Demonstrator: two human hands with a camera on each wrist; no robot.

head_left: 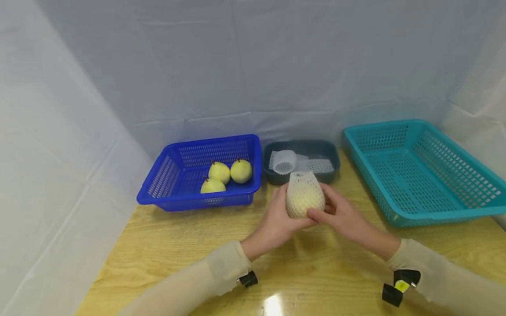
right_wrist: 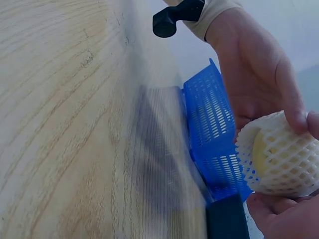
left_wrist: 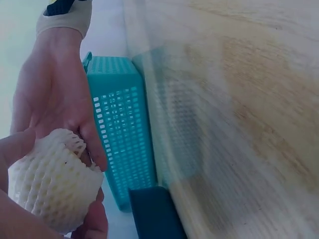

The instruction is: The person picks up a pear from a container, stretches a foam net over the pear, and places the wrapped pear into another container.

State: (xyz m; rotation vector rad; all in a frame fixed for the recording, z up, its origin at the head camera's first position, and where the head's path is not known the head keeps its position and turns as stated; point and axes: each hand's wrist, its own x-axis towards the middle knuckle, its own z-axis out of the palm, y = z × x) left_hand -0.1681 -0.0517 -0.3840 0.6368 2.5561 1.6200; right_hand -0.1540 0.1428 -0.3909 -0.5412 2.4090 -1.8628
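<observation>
A pear in a white foam net sleeve (head_left: 305,197) is held up above the table between both hands. My left hand (head_left: 275,221) grips it from the left, its thumb along the lower front. From the right, my right hand (head_left: 343,217) holds it with the thumb pressed on the net. In the right wrist view, yellow skin of the pear (right_wrist: 259,157) shows through the net's open end. The left wrist view has the netted pear (left_wrist: 55,181) at lower left, with fingers around it.
A blue basket (head_left: 197,202) at left holds three pears (head_left: 241,171). Behind the hands stands a dark grey-green tray (head_left: 301,145) with white foam net sleeves (head_left: 284,161). A turquoise basket (head_left: 415,184) sits at right on the wooden table (head_left: 189,235). Pale sheeting (head_left: 245,66) encloses the table.
</observation>
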